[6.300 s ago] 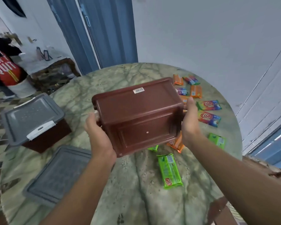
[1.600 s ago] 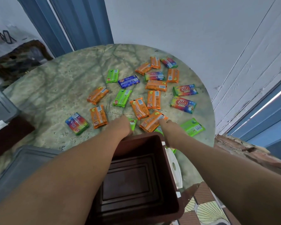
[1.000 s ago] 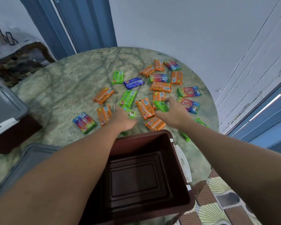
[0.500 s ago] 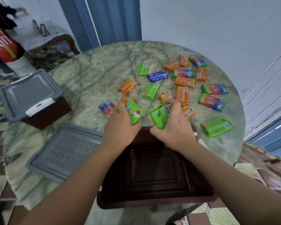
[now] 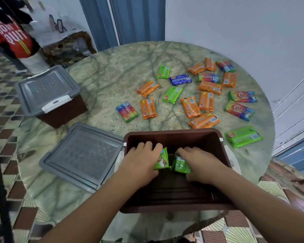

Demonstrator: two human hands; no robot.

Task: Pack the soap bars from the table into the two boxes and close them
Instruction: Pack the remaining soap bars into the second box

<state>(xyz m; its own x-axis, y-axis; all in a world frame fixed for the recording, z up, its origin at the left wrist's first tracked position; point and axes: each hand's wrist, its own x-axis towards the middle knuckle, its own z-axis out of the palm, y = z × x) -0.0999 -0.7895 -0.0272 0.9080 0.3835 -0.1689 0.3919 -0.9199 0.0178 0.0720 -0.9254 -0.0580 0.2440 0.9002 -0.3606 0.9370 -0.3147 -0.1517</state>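
I hold two shiny green soap bars low inside the open brown box (image 5: 174, 135) near me. My left hand (image 5: 140, 163) grips one green bar (image 5: 162, 159) with curled fingers, and my right hand (image 5: 199, 164) grips the other green bar (image 5: 181, 164). The box is deep, dark plastic. Its flat gray lid (image 5: 81, 155) lies just beside it on the round, stony tabletop (image 5: 116, 67). Many orange, green, blue and rainbow bars (image 5: 205, 100) lie scattered beyond. A second brown box (image 5: 51, 95), lid on, sits farther left.
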